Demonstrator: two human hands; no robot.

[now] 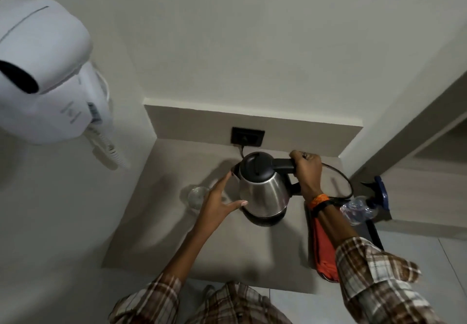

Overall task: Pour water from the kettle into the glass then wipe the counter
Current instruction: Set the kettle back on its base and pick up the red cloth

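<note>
A steel kettle (262, 192) with a black lid and handle stands on its black base in the middle of the grey counter (156, 242). My right hand (307, 172) is closed around the kettle's black handle. My left hand (218, 203) is open, fingers spread, close against the kettle's left side near the spout. A clear glass (195, 196) stands on the counter just left of my left hand, partly hidden by it. An orange cloth (323, 247) lies folded on the counter's right part, under my right forearm.
A black wall socket (247, 136) with the kettle's cord sits behind the kettle. A black cord loops at the right (346, 179). A crumpled plastic bottle (357, 208) and a dark tray (372, 232) lie at the right edge. A white wall-mounted hair dryer (48, 75) hangs at left.
</note>
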